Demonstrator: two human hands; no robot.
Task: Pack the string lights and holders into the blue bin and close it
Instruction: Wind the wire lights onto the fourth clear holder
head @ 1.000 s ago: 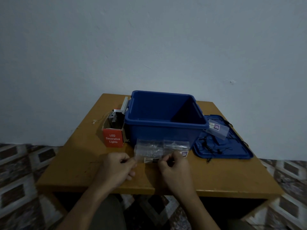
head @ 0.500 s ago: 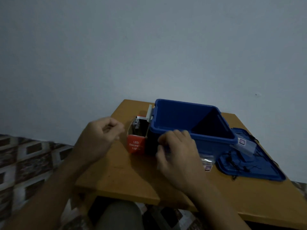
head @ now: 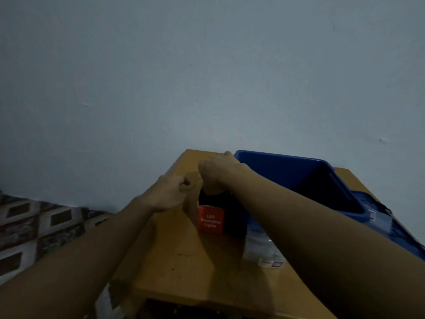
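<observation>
The open bin (head: 282, 169) stood on the tabletop (head: 184, 261), the red lights box (head: 210, 221) just beside its left wall. The left hand (head: 170, 192) hung left of the box, its fingers (head: 184, 181) curled, thumb against forefinger; whether they pinched anything could not be told. The right hand (head: 216, 172) was over the box top, fingers bent down out of sight, their hold unclear. A clear packet (head: 259, 247) lay before the bin.

Both arms outstretched, left grip (head: 171, 192) and right grip (head: 216, 171) close together, fingers curled.
</observation>
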